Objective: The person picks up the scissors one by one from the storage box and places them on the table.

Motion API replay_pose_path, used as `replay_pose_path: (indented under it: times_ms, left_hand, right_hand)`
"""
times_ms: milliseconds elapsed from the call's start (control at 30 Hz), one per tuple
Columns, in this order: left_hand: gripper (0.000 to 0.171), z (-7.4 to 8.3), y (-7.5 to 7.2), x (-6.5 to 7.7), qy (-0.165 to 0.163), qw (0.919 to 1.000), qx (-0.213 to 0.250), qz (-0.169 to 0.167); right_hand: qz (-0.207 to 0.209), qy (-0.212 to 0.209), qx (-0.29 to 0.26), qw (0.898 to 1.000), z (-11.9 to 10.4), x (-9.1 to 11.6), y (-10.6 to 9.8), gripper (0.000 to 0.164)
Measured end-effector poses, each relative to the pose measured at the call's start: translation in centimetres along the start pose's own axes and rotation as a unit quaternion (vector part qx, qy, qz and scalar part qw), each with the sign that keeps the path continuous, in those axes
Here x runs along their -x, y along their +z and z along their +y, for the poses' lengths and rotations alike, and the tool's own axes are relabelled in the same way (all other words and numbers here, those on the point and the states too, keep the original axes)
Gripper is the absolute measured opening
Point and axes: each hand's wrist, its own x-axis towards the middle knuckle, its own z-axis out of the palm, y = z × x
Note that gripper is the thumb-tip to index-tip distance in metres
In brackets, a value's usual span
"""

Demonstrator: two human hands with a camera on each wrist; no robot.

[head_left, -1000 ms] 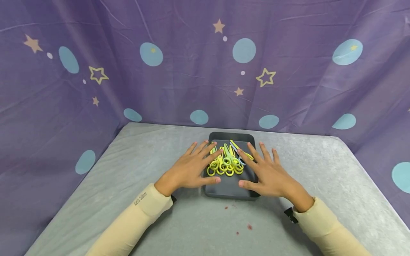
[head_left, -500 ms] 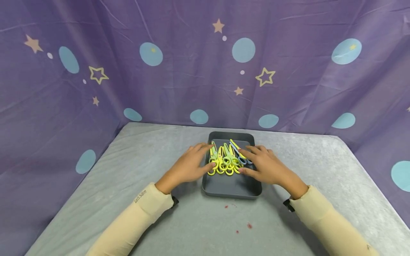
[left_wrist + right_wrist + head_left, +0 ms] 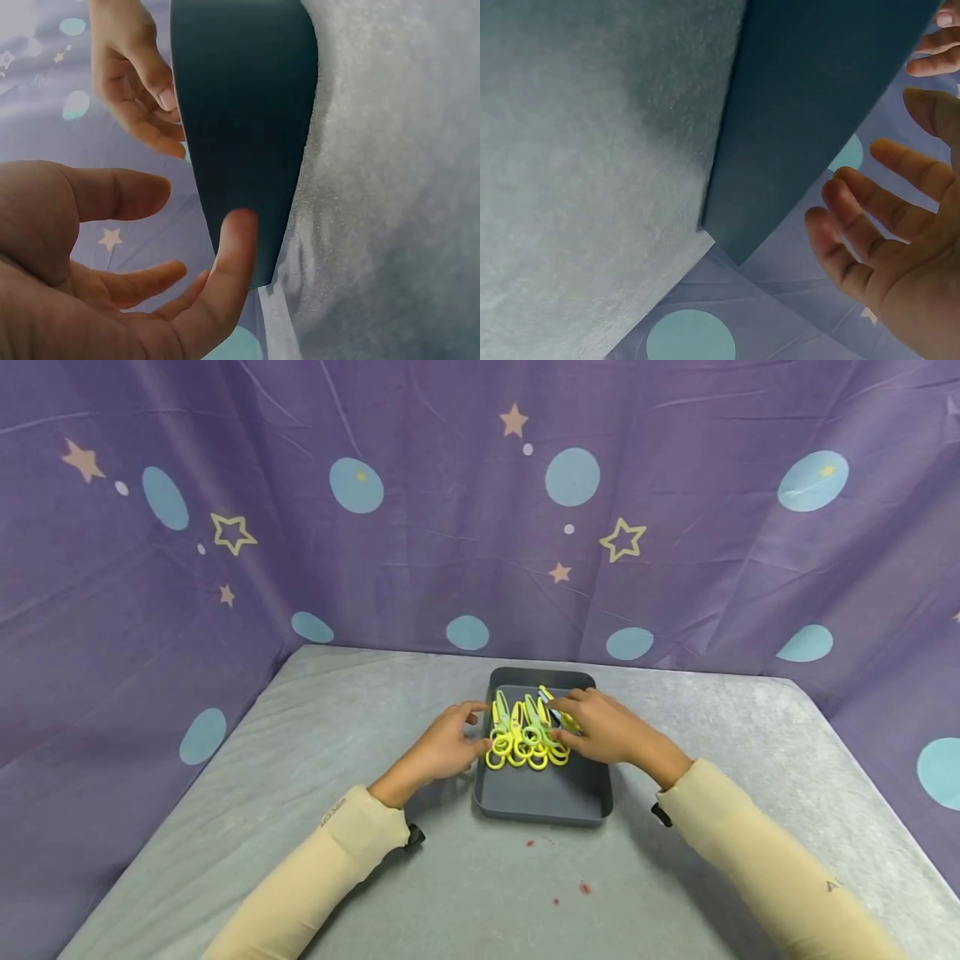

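Several pairs of yellow and light-green scissors [image 3: 517, 735] lie in a row inside a dark grey tray [image 3: 542, 797], handles toward the person. At the row's back right lies a pair with blue and yellow parts [image 3: 546, 693], partly hidden by the right hand. The left hand [image 3: 444, 745] hovers at the tray's left wall, fingers bent loosely and nothing between them. Over the tray's right side is the right hand [image 3: 603, 727], its fingertips overlapping the blue and yellow scissors in the head view. In the right wrist view that hand [image 3: 900, 232] has loosely spread fingers, holding nothing.
A grey cloth [image 3: 360, 710] covers the table under the tray, with a few small red spots [image 3: 584, 888] near the front. Purple curtains [image 3: 420, 568] with stars and blue dots stand behind and at both sides. The tray's outer wall [image 3: 247, 112] rises beside the left hand.
Both hands have gone from widely spread fingers to looser, bent ones. The right hand has moved inward and back over the tray; the left has drawn to the tray's left edge. The scissors look unmoved.
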Motion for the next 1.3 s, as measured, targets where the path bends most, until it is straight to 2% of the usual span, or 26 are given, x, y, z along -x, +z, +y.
replay_pose_path:
  times_ms: [167,367,533,833,1033,1133,1300]
  left_hand:
    - [0.070,-0.2,0.2,0.0,-0.044,0.9951,0.087,-0.020]
    - [0.073,-0.4,0.3,-0.2,-0.059,0.9910,0.119,-0.014]
    - [0.071,-0.3,0.3,-0.1,-0.062,0.9902,0.124,-0.015]
    - [0.072,-0.2,0.4,-0.2,-0.068,0.9889,0.130,-0.024]
    - [0.072,-0.4,0.6,-0.2,-0.065,0.9889,0.131,-0.023]
    - [0.072,-0.4,0.6,-0.1,-0.066,0.9891,0.130,-0.023]
    - [0.073,-0.3,0.4,-0.2,-0.060,0.9902,0.124,-0.022]
  right_hand:
    - [-0.024,-0.003,-0.034,0.999,-0.1,-1.1,0.1,0.043]
    - [-0.043,-0.018,-0.066,0.997,0.0,-2.4,0.4,0.039]
    - [-0.051,-0.025,-0.072,0.996,-0.2,-3.1,0.5,0.036]
    - [-0.102,0.017,-0.074,0.992,-0.8,-3.8,0.5,0.038]
    - [-0.135,0.034,-0.044,0.989,-1.1,-4.4,1.1,0.035]
    - [-0.140,0.044,-0.037,0.989,-1.4,-4.7,1.3,0.032]
    - [-0.132,0.070,-0.059,0.987,-1.4,-5.2,1.3,0.027]
